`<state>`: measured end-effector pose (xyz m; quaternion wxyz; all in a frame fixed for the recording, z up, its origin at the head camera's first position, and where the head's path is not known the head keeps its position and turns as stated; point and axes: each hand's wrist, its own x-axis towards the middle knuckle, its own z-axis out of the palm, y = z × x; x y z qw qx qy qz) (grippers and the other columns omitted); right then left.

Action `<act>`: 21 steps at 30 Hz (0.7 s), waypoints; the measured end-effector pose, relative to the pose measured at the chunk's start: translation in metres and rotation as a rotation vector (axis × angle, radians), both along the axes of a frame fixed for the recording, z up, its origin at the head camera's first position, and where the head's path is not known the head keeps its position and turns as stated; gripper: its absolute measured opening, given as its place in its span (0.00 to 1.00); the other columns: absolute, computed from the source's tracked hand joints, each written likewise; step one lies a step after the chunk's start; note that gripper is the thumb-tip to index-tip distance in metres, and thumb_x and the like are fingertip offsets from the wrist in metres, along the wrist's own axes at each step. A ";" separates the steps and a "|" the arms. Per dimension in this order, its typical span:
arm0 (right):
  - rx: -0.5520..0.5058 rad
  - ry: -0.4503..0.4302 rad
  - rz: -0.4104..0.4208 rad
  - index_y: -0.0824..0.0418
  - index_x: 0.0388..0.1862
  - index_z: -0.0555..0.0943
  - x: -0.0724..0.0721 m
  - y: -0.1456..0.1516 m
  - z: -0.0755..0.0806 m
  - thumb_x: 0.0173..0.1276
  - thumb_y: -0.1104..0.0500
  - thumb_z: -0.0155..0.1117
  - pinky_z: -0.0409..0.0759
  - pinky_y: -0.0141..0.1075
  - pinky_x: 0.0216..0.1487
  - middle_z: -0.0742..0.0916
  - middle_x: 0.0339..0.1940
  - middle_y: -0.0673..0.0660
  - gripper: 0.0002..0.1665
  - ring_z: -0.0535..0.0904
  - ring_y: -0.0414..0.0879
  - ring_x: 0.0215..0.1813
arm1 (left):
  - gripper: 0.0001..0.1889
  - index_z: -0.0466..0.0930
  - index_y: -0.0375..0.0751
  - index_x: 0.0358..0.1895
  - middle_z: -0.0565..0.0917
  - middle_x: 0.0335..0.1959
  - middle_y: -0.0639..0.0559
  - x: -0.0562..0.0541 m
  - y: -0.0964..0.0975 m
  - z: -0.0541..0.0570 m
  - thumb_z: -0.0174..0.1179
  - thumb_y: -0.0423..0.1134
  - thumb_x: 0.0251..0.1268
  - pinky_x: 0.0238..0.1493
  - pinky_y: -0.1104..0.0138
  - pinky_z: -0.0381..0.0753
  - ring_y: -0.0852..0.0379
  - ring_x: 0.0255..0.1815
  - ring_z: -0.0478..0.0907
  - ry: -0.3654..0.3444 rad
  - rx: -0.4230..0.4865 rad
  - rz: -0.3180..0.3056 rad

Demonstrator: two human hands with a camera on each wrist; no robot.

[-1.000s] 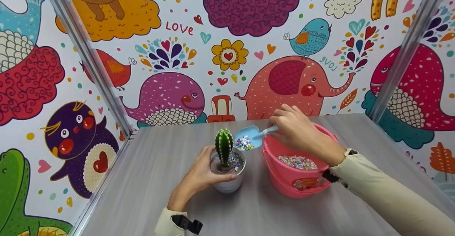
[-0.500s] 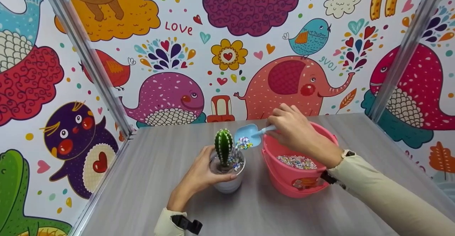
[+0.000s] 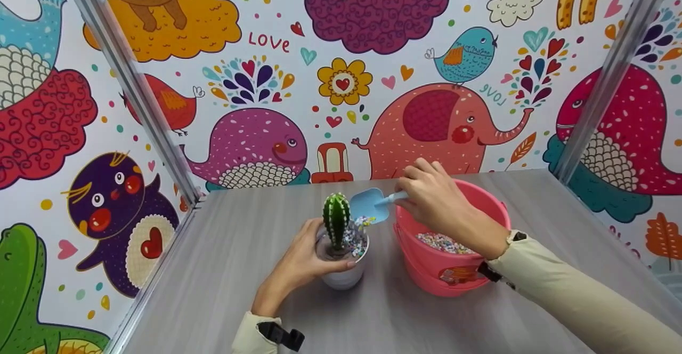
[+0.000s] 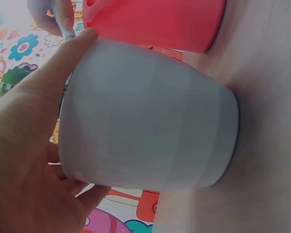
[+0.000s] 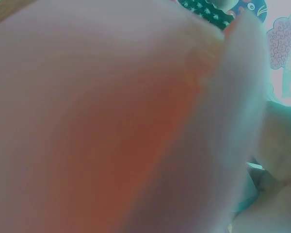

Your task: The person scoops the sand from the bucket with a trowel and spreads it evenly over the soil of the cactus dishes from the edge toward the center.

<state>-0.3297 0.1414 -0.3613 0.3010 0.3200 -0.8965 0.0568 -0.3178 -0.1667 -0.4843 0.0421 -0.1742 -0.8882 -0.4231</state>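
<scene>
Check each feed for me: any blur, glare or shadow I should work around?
Head: evenly lit, with cactus, scoop and bucket clear; left wrist: pot in dull grey shade, a dark shadow on the table by its base, glare washing out the upper left corner; right wrist: a blurred pinkish shape covers most of the frame.

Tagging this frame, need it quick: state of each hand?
Left hand: holding the pale pot with the cactus in it.
Right hand: holding the blue scoop by its handle.
</scene>
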 end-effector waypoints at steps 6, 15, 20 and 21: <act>-0.035 0.021 0.018 0.58 0.43 0.92 0.000 -0.001 -0.002 0.63 0.56 0.85 0.66 0.41 0.41 0.89 0.41 0.55 0.13 0.74 0.51 0.45 | 0.57 0.68 0.55 0.79 0.73 0.76 0.50 0.000 0.000 0.000 0.83 0.71 0.43 0.80 0.37 0.71 0.41 0.79 0.70 -0.004 0.008 0.001; -0.078 0.025 0.032 0.58 0.47 0.91 0.000 -0.005 -0.004 0.66 0.58 0.82 0.64 0.41 0.42 0.87 0.42 0.56 0.12 0.73 0.51 0.46 | 0.57 0.68 0.60 0.79 0.72 0.77 0.52 0.001 0.000 0.000 0.83 0.72 0.44 0.79 0.35 0.71 0.45 0.79 0.70 -0.017 -0.001 0.015; -0.074 0.028 0.036 0.58 0.48 0.92 0.001 -0.007 -0.005 0.65 0.58 0.83 0.67 0.42 0.44 0.88 0.44 0.56 0.13 0.74 0.51 0.48 | 0.57 0.68 0.60 0.79 0.72 0.77 0.52 0.001 0.000 0.000 0.83 0.71 0.44 0.79 0.35 0.70 0.45 0.79 0.70 -0.019 -0.001 0.014; -0.073 0.027 0.036 0.58 0.48 0.92 0.001 -0.008 -0.005 0.65 0.58 0.83 0.68 0.42 0.44 0.88 0.44 0.56 0.13 0.74 0.51 0.48 | 0.57 0.67 0.60 0.80 0.72 0.77 0.52 0.001 0.000 0.000 0.83 0.72 0.44 0.79 0.35 0.70 0.45 0.79 0.69 -0.022 -0.002 0.015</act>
